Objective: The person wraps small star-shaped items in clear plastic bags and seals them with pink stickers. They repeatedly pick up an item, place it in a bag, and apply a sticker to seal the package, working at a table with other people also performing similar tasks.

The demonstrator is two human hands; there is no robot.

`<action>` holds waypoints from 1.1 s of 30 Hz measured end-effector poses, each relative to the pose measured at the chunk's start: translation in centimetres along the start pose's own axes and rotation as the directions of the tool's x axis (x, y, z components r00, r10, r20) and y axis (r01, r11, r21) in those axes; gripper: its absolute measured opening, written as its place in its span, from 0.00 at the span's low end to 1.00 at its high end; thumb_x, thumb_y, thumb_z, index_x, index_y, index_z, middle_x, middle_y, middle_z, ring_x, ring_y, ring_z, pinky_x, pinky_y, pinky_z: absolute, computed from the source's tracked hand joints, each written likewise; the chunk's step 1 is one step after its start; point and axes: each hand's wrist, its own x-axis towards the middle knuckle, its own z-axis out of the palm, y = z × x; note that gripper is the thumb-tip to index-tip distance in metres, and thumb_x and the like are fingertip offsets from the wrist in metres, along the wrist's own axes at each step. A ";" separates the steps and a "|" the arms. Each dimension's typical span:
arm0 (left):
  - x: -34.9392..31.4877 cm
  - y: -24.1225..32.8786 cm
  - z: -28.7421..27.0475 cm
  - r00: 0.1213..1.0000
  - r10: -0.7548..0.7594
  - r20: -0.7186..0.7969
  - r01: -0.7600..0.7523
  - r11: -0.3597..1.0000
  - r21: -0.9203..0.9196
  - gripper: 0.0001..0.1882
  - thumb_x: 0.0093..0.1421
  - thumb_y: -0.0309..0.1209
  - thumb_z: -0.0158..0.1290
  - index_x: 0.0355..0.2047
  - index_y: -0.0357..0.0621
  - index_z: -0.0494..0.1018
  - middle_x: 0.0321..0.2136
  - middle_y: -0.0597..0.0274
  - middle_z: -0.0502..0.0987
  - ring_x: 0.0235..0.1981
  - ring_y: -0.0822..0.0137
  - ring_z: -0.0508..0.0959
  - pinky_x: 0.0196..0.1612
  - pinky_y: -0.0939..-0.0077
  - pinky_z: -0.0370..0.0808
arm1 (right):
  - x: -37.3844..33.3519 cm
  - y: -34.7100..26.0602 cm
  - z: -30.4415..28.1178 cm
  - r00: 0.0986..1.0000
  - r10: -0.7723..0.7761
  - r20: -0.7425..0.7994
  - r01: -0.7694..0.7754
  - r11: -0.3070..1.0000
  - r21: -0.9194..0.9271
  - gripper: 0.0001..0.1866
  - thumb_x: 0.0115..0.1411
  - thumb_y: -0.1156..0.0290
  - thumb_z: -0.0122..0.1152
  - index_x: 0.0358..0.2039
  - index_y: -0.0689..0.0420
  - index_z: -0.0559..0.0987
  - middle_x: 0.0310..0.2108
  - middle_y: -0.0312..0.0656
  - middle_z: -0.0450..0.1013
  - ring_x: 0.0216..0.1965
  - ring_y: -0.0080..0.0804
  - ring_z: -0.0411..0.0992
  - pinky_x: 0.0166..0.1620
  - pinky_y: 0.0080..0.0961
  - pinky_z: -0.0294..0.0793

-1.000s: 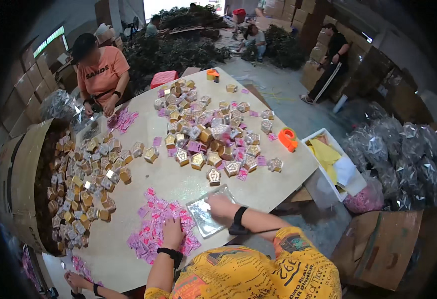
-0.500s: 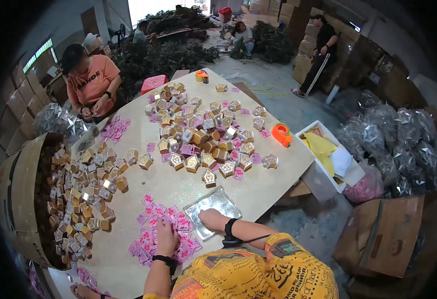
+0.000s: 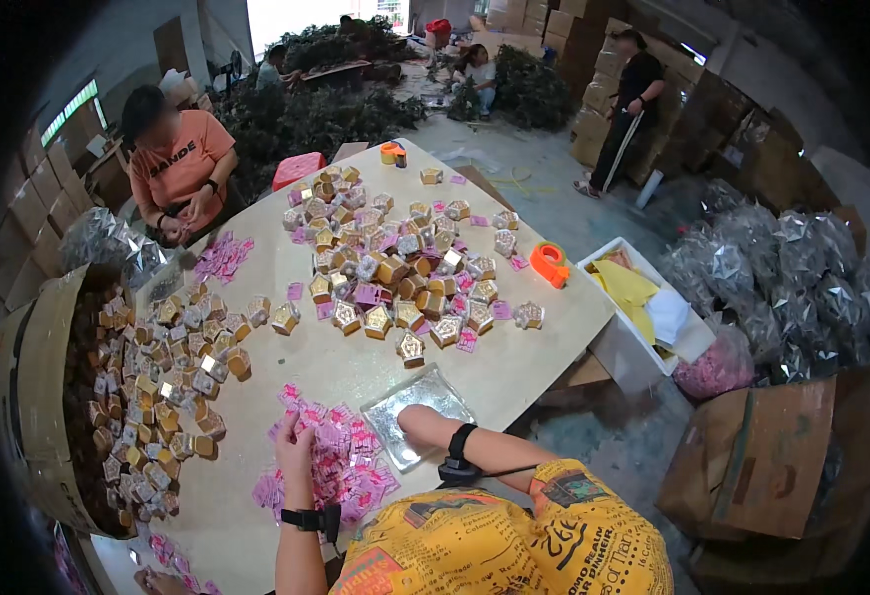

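My left hand (image 3: pixel 295 454) is over the left side of a loose heap of small pink-and-purple printed tags (image 3: pixel 358 458). Its fingers are curled, and whatever may be between them is too small to make out. To the right, my right hand (image 3: pixel 419 424) reaches down into a shallow, square, shiny silvery tray (image 3: pixel 388 407). Its fingers are bent and mostly hidden beneath the hand, so I cannot see what they hold. Beyond the tray stands a small gold house-shaped ornament (image 3: pixel 411 349), in front of a spread of similar gold and silver pieces (image 3: pixel 395 268) mixed with tags.
At left, a cardboard box (image 3: pixel 43 397) tips many gold ornaments (image 3: pixel 172 397) onto the table (image 3: pixel 296 367). An orange tape roll (image 3: pixel 550 265) lies near the right edge, beside a white bin (image 3: pixel 633 347). A co-worker in orange (image 3: pixel 179 169) sits at far left; another person's hand (image 3: pixel 157 582) shows at lower left.
My left hand has shifted left and slightly up, from the middle of the tag heap to its left side. My right hand stays in the tray. The whole view has shifted slightly.
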 end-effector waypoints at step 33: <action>-2.4 6.7 5.7 0.988 0.037 0.151 -0.020 0.994 -0.111 0.23 0.54 0.25 0.49 0.53 0.42 0.67 0.41 0.59 0.72 0.44 0.68 0.71 0.48 0.75 0.68 | -0.6 -8.8 -11.3 0.984 0.009 0.179 -0.178 -0.078 0.981 0.08 0.57 0.77 0.55 0.37 0.64 0.76 0.24 0.35 0.72 0.21 0.20 0.69 0.26 0.15 0.69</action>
